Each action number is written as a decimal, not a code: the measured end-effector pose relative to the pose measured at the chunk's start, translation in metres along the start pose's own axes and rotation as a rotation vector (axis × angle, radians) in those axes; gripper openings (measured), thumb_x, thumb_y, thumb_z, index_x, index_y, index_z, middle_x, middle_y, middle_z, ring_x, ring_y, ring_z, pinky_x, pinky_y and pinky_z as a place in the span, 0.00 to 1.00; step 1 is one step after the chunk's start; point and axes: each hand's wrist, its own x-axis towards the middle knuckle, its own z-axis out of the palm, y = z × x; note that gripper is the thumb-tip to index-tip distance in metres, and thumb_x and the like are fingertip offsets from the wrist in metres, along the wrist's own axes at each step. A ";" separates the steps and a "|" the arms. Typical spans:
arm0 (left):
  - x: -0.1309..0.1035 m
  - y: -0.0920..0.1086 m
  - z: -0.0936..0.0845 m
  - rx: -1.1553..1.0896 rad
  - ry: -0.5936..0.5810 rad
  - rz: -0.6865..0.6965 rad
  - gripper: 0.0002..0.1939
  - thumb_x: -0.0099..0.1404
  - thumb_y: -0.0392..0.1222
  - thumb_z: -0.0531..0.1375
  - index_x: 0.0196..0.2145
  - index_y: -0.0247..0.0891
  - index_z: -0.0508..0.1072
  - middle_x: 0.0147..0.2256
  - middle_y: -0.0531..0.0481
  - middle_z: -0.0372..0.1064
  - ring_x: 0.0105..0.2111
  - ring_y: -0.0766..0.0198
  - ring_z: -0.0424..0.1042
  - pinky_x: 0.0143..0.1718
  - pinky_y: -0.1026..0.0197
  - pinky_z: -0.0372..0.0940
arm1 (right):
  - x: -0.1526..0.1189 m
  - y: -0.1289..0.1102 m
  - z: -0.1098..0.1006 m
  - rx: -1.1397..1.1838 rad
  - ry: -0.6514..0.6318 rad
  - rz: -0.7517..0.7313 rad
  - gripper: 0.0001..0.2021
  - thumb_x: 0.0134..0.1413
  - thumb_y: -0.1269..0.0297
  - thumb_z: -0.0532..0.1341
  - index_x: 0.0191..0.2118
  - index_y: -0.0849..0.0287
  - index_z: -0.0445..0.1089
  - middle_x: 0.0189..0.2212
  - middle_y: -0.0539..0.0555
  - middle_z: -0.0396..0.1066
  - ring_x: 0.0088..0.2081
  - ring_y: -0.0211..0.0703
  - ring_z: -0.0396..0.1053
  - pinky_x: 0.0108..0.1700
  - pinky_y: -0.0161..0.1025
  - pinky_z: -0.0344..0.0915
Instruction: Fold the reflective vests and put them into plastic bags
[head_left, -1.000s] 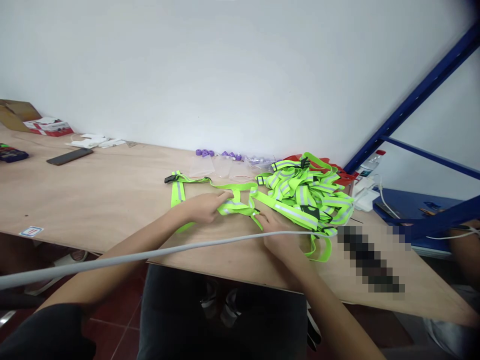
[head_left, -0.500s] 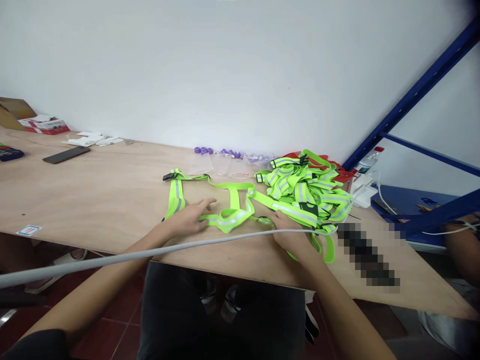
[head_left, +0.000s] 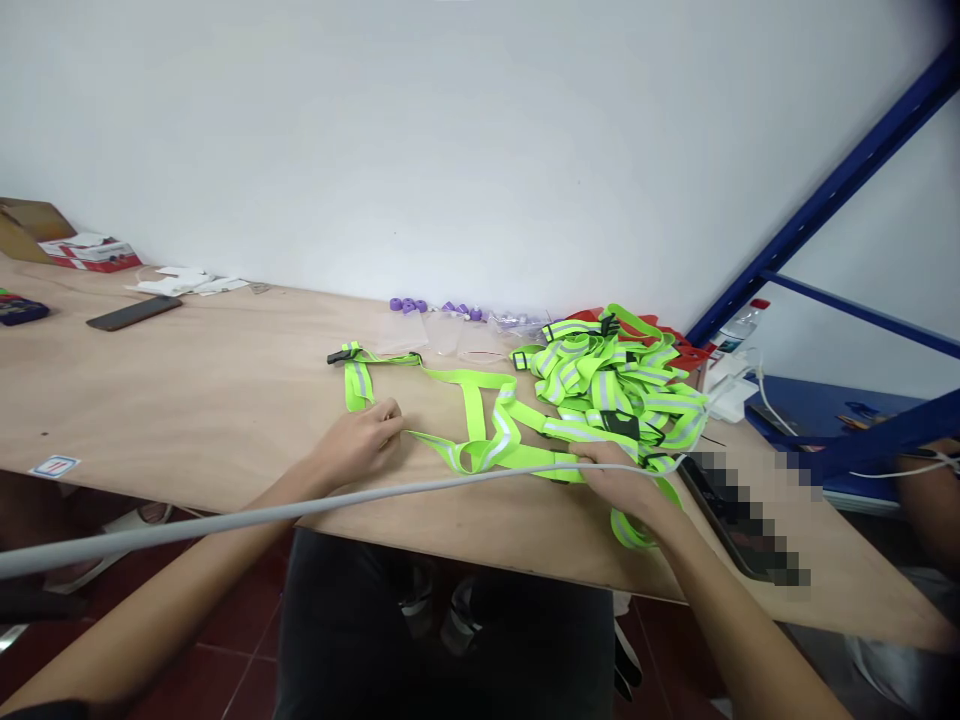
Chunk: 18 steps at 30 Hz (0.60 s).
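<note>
The left [head_left: 365,440] and right hands [head_left: 611,472] grip a reflective strap harness [head_left: 474,410] on a desk [head_left: 247,400], fingers closed on it.

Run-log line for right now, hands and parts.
left hand: pinching lime harness; right hand: gripping same harness; lime strap pile: beyond right hand; dark phone: left side

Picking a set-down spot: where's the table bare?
Biggest: table wood between far-left phone, label, left hand and black buckle. Smaller: front strip between laid-out straps and table edge, crossed in view by the cable. Crowded: right side (strap pile, bottle, right hand) and back middle (bags, purple pieces).
</note>
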 end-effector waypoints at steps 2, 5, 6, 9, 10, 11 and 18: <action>-0.003 -0.004 0.000 -0.065 0.058 0.014 0.12 0.69 0.34 0.49 0.38 0.38 0.72 0.42 0.44 0.68 0.33 0.60 0.70 0.33 0.60 0.61 | -0.004 -0.002 -0.002 -0.022 0.024 -0.037 0.15 0.60 0.57 0.53 0.24 0.54 0.66 0.24 0.51 0.71 0.29 0.45 0.66 0.31 0.38 0.58; -0.003 -0.006 -0.003 -0.203 0.077 0.017 0.13 0.68 0.34 0.48 0.41 0.38 0.72 0.43 0.45 0.71 0.37 0.59 0.72 0.38 0.60 0.63 | -0.010 -0.001 0.001 -0.063 0.082 -0.102 0.13 0.62 0.51 0.58 0.38 0.51 0.75 0.37 0.52 0.79 0.38 0.50 0.74 0.39 0.40 0.65; -0.003 -0.006 -0.005 -0.232 0.058 0.007 0.13 0.68 0.34 0.48 0.41 0.38 0.72 0.41 0.46 0.72 0.37 0.59 0.72 0.38 0.60 0.63 | -0.012 0.000 0.003 -0.079 0.111 -0.123 0.12 0.63 0.51 0.58 0.41 0.50 0.76 0.40 0.52 0.79 0.40 0.51 0.75 0.41 0.41 0.66; 0.001 -0.003 -0.011 -0.247 -0.019 -0.040 0.12 0.65 0.34 0.49 0.34 0.37 0.72 0.32 0.47 0.71 0.32 0.58 0.70 0.35 0.59 0.62 | -0.014 0.006 0.011 -0.160 0.229 -0.217 0.13 0.65 0.55 0.56 0.44 0.52 0.76 0.42 0.54 0.80 0.42 0.51 0.76 0.42 0.42 0.67; 0.003 -0.002 -0.014 -0.251 -0.048 -0.049 0.12 0.65 0.34 0.50 0.33 0.37 0.73 0.31 0.47 0.71 0.32 0.58 0.70 0.35 0.59 0.62 | -0.015 0.008 0.013 -0.195 0.276 -0.242 0.13 0.65 0.57 0.55 0.44 0.53 0.76 0.41 0.55 0.80 0.41 0.51 0.77 0.41 0.41 0.67; 0.005 0.000 -0.017 -0.265 -0.083 -0.053 0.12 0.64 0.34 0.50 0.33 0.38 0.74 0.31 0.47 0.72 0.32 0.57 0.71 0.35 0.60 0.62 | -0.015 0.009 0.015 -0.230 0.320 -0.260 0.12 0.65 0.59 0.55 0.42 0.54 0.75 0.39 0.56 0.80 0.39 0.50 0.77 0.39 0.40 0.66; 0.020 0.021 -0.035 -0.524 -0.348 -0.012 0.16 0.70 0.46 0.54 0.48 0.41 0.77 0.45 0.47 0.77 0.43 0.54 0.75 0.43 0.59 0.66 | -0.018 -0.008 0.029 -0.240 0.471 -0.201 0.07 0.61 0.62 0.55 0.35 0.55 0.70 0.27 0.53 0.76 0.28 0.46 0.72 0.29 0.37 0.58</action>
